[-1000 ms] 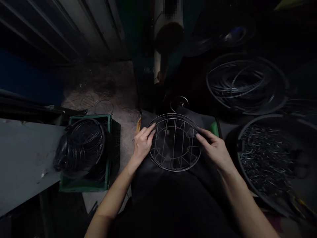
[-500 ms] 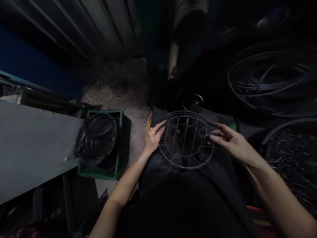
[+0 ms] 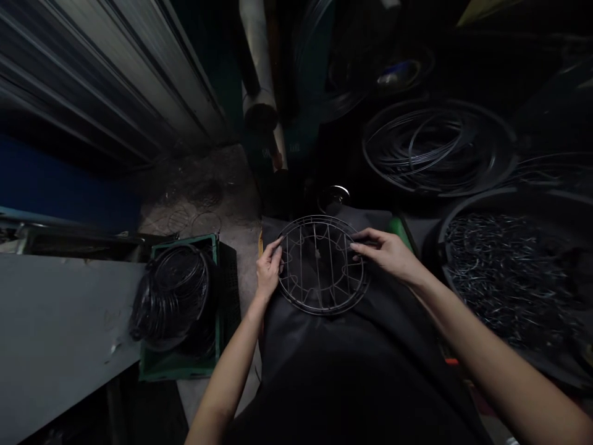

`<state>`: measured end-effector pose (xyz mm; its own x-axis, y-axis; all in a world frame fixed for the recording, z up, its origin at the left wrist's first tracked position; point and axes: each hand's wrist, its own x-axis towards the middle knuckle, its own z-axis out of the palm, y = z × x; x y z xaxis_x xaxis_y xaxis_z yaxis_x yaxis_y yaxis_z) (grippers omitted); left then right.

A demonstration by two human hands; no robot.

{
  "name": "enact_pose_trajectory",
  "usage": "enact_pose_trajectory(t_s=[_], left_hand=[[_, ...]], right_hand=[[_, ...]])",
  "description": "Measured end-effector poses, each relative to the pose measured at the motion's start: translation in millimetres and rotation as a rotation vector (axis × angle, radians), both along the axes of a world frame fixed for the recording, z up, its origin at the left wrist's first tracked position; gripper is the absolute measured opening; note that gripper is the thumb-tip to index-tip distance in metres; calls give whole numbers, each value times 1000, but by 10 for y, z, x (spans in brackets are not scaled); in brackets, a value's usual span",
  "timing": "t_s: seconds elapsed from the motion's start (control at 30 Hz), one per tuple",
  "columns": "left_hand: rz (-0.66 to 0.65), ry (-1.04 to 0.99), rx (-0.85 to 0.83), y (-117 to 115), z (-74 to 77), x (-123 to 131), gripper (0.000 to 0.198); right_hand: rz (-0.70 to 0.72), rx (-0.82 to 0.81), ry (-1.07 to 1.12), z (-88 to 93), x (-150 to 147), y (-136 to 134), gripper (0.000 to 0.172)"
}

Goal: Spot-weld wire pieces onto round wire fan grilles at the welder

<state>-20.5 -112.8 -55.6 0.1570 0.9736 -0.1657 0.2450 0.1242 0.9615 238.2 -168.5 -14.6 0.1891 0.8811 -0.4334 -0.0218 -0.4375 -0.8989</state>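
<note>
A round wire grille (image 3: 321,264) with straight bars and curved inner loops lies on the dark cloth over my lap (image 3: 333,364). My left hand (image 3: 267,270) grips its left rim with curled fingers. My right hand (image 3: 388,252) pinches the wires on the right side, fingers pressed together on an inner loop.
A green crate (image 3: 204,364) holding stacked black wire rings (image 3: 171,293) stands on the floor to my left, beside a grey tabletop (image 3: 55,334). A large tub of small metal pieces (image 3: 514,278) sits at right. Coils of wire (image 3: 435,148) lie beyond it. A pipe (image 3: 257,74) rises ahead.
The view has shifted while the grille stayed on my lap. My left fingers have curled round the rim. My right hand has moved inward from the right edge onto the inner wires.
</note>
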Motion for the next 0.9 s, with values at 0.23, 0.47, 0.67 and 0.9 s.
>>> enact_pose_trajectory(t_s=[0.23, 0.47, 0.67, 0.9], left_hand=[[4, 81, 96, -75, 52, -28, 41], [42, 265, 822, 63, 157, -229, 28], [-56, 522, 560, 43, -224, -400, 31], [-382, 582, 673, 104, 244, -49, 91]], right_hand=[[99, 101, -294, -14, 40, -96, 37], [270, 525, -492, 515, 120, 48, 26], [628, 606, -728, 10, 21, 211, 31], [709, 601, -1015, -154, -84, 181, 45]])
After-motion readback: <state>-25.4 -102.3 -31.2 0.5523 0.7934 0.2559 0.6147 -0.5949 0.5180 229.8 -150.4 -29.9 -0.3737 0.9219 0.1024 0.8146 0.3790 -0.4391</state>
